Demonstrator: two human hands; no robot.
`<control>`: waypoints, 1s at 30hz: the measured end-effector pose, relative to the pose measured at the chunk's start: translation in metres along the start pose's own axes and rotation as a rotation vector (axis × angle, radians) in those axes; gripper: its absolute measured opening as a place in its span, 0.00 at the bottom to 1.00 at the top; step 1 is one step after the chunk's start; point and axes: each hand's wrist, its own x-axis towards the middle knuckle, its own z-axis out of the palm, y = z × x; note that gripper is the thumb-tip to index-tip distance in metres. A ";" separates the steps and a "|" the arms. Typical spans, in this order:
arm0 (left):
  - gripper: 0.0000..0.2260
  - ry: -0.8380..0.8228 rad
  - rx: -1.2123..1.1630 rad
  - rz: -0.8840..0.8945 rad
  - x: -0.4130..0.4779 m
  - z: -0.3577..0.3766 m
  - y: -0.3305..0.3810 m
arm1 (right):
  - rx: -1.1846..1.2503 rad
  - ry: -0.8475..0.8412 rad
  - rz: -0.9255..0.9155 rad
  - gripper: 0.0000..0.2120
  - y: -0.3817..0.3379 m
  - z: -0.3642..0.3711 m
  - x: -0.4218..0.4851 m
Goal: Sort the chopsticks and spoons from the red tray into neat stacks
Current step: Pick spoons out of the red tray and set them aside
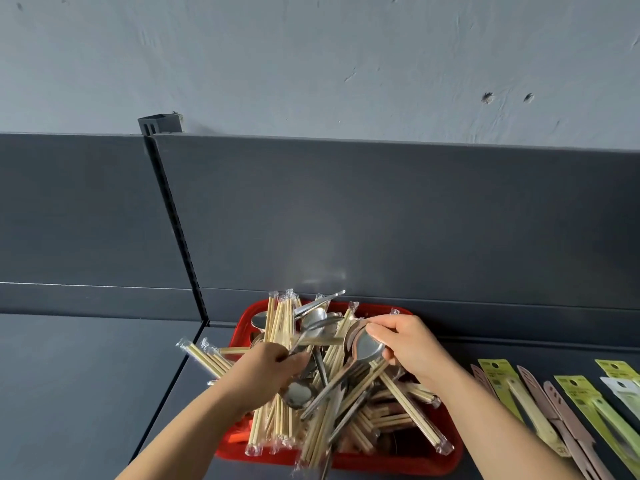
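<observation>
Two bare forearms come in from the bottom edge and meet over the red tray (398, 460), which sits on a dark grey shelf (86, 393) with its far rim close to the back panel (381, 220).

In the tray's near left part, a bundle of plastic-wrapped chopsticks (273, 424) lies with its long axis running near to far. A single wrapped pair (412, 410) crosses the right side on a diagonal, with its near end at the right corner.

The left hand (270, 370) is palm down over the heap, its fingers curled round the handle of a second spoon (294, 349). A loose spoon bowl (298, 393) lies just below it.

The right hand (412, 344) reaches in from the right. Its fingers and thumb pinch the bowl of a steel spoon (367, 346), and the handle slants down toward the viewer and to the left.

Farther back, more wrapped sticks (280, 320) lean upright against the far rim among other spoons (311, 317). Another bunch (207, 358) hangs out over the left rim, pointing far left.

To the right, on the shelf, carded utensil packs (502, 386) lie side by side.

A slotted upright (173, 220) divides the back panel, and a scuffed grey wall (311, 64) rises behind it.
</observation>
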 end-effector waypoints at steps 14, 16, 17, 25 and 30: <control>0.13 -0.232 -0.386 -0.062 -0.014 -0.010 0.006 | 0.084 0.041 -0.009 0.08 -0.013 0.032 0.000; 0.12 -0.189 -0.357 -0.043 -0.015 -0.013 0.003 | 0.069 0.032 0.005 0.07 -0.012 0.036 -0.001; 0.11 -0.166 -0.337 -0.031 -0.016 -0.014 0.002 | 0.066 0.032 0.013 0.07 -0.012 0.038 -0.001; 0.10 -0.047 -0.251 0.034 -0.017 -0.014 -0.005 | 0.217 0.002 0.165 0.05 -0.009 0.055 -0.003; 0.11 -0.045 -0.399 0.035 -0.017 -0.006 -0.002 | 0.322 -0.003 0.264 0.07 -0.020 0.073 -0.013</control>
